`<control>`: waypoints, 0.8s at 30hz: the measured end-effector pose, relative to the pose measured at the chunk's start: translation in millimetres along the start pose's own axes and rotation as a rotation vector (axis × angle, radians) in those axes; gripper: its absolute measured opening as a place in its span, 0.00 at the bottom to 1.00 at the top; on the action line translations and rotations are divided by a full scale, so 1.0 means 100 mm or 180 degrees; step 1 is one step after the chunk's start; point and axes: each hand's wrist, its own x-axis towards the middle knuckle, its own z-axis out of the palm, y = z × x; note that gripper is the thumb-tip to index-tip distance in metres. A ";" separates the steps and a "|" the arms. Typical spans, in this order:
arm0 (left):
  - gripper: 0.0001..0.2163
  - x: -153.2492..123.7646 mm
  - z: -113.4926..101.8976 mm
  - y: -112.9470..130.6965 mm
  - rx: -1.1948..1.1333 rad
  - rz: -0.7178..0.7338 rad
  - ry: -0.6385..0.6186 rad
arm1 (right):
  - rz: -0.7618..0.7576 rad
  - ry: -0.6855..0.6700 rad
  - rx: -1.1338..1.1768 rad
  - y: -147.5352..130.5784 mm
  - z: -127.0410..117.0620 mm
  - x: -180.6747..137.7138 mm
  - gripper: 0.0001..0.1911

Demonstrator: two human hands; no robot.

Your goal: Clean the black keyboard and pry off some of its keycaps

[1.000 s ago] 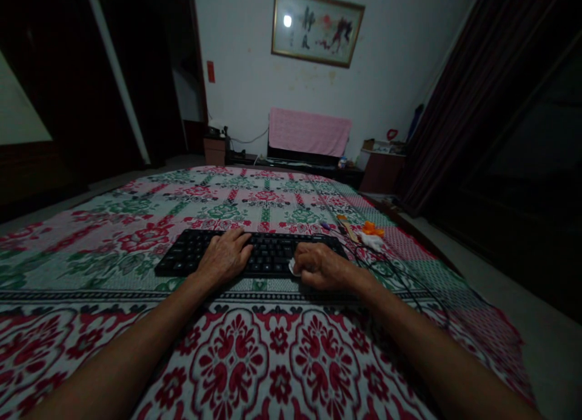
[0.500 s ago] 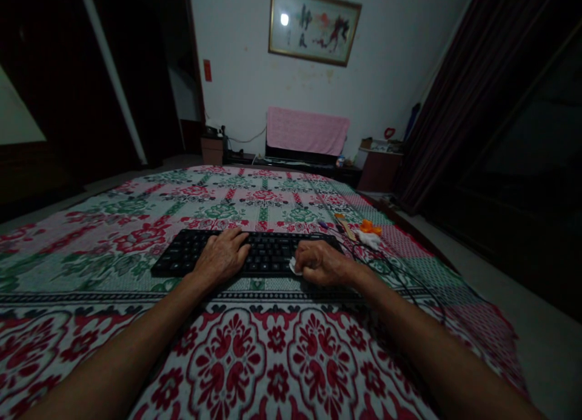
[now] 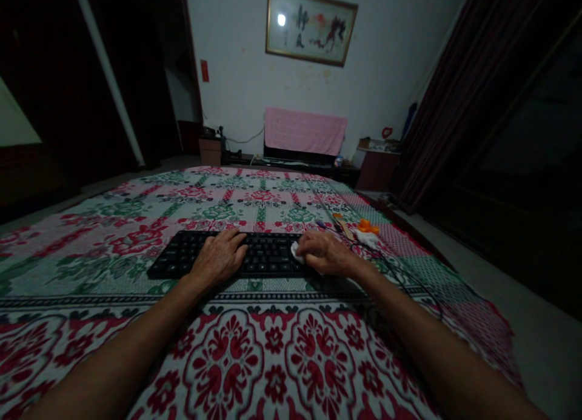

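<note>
A black computer keyboard (image 3: 268, 254) lies lengthwise across a patterned bedspread in front of me. My left hand (image 3: 219, 255) rests flat on its left-middle keys, fingers stretched toward the far edge and thumb apart. Over the right part of the keyboard, my right hand (image 3: 325, 253) is closed, with fingers curled around a small white wad (image 3: 295, 252) like tissue or cloth. The wad touches or hovers just above the keys; I cannot tell which. My right hand hides the keys beneath it.
Right of the keyboard lie a soft white lump (image 3: 367, 239), an orange piece (image 3: 368, 226), a flat tan brush-like strip (image 3: 344, 226) and a dark cable (image 3: 400, 274). The bedspread (image 3: 273, 341) covers the bed. Beyond stands a low cabinet with a pink towel (image 3: 304, 131).
My right hand has shifted slightly away from me and to the right over the keyboard, keeping the white wad. My left hand stays in place on the keys.
</note>
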 end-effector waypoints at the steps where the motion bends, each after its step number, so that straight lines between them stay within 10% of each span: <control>1: 0.18 0.00 0.00 0.00 -0.0004 0.0009 0.0005 | -0.0047 -0.0004 -0.0061 0.00 0.03 0.01 0.11; 24: 0.18 0.01 0.02 -0.02 0.0031 0.0009 -0.0071 | 0.0422 0.0015 -0.0594 0.14 0.12 -0.03 0.09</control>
